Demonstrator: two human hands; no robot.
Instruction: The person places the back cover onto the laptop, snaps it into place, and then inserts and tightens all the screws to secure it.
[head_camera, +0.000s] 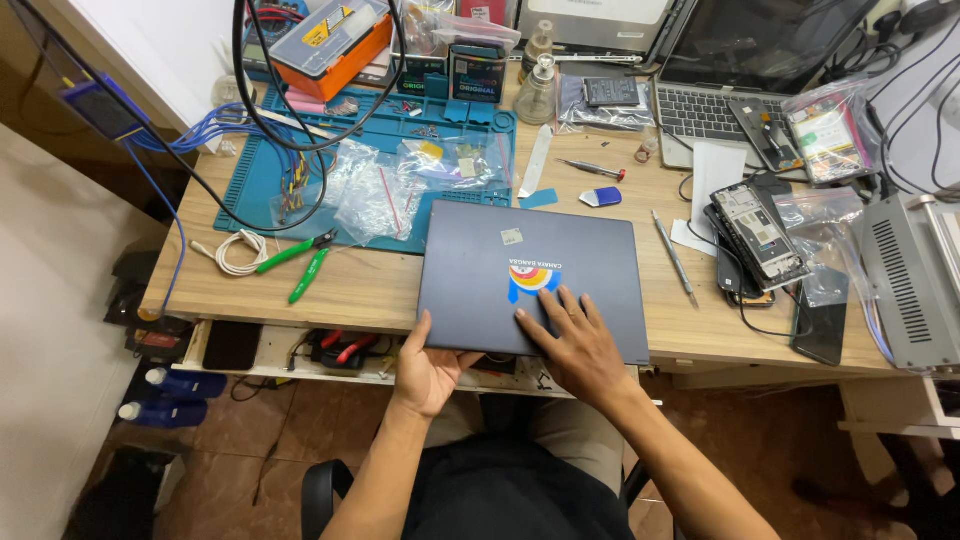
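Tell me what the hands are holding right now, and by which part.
The closed dark grey laptop. The left hand grips its near left corner at the desk's edge; the right hand lies flat on the lid near the front edge, pressing rather than gripping.

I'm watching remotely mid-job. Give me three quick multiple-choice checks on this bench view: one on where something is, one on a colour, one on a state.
1. Where does the right hand rest?
A. flat on the lid of the closed grey laptop
B. on the green-handled cutters
C. on the teal work mat

2. What colour are the handles of the cutters left of the laptop?
A. red
B. green
C. yellow

3. What state is the grey laptop in?
A. open with the screen lit
B. closed, lid flat
C. standing on its edge

Answers: 1 A, the palm and fingers lie on the lid near the coloured sticker, while the left hand grips the near left corner. 2 B, both handles are bright green. 3 B, only the flat lid shows, lying on the wooden desk.
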